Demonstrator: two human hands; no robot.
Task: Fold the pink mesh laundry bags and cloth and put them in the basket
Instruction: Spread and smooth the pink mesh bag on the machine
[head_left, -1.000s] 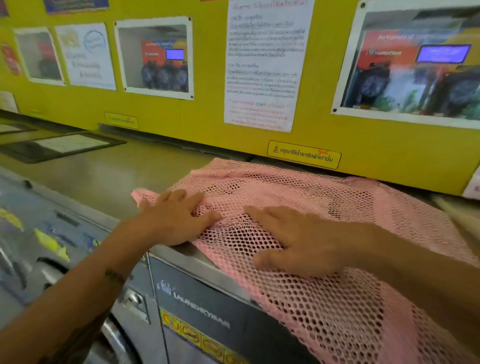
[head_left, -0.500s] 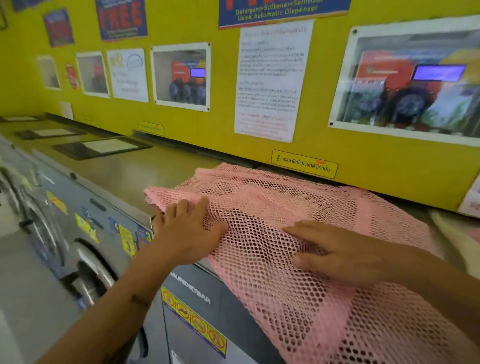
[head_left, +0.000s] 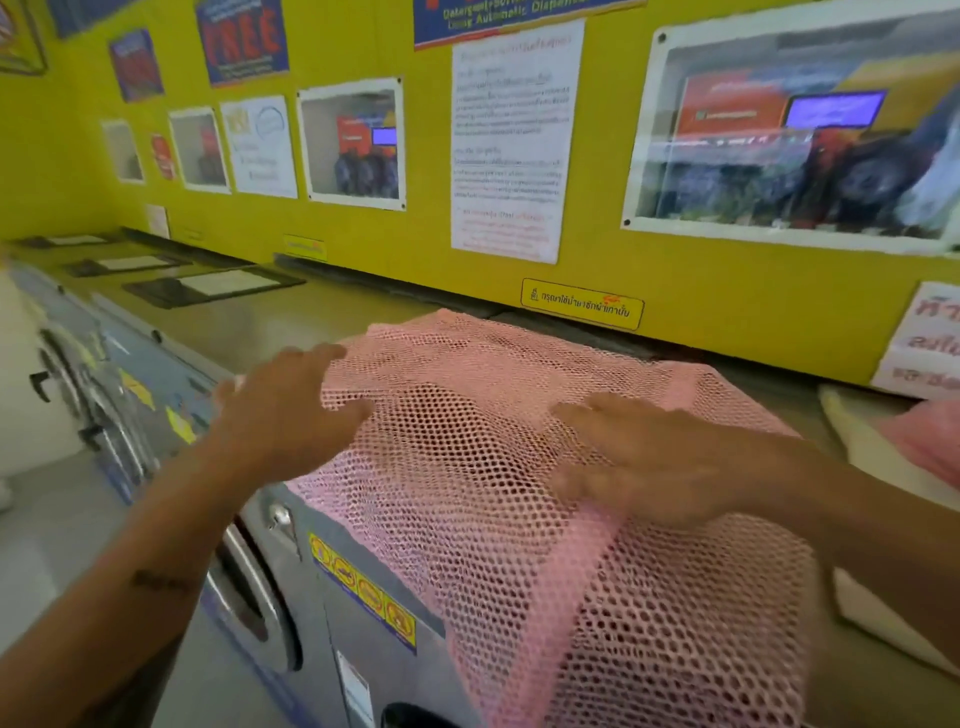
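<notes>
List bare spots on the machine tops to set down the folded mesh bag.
Free: the machine top left of the pink mesh bag, bordered by the yellow wall and the framed sheets. Crowded: under the bag, where the left hand and right hand lie flat, and right, beside the cream and pink cloth.

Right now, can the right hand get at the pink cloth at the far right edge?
Probably yes. The right hand lies flat on the mesh bag, and the pink cloth sits apart to its right on a white thing. Nothing stands between them.
</notes>
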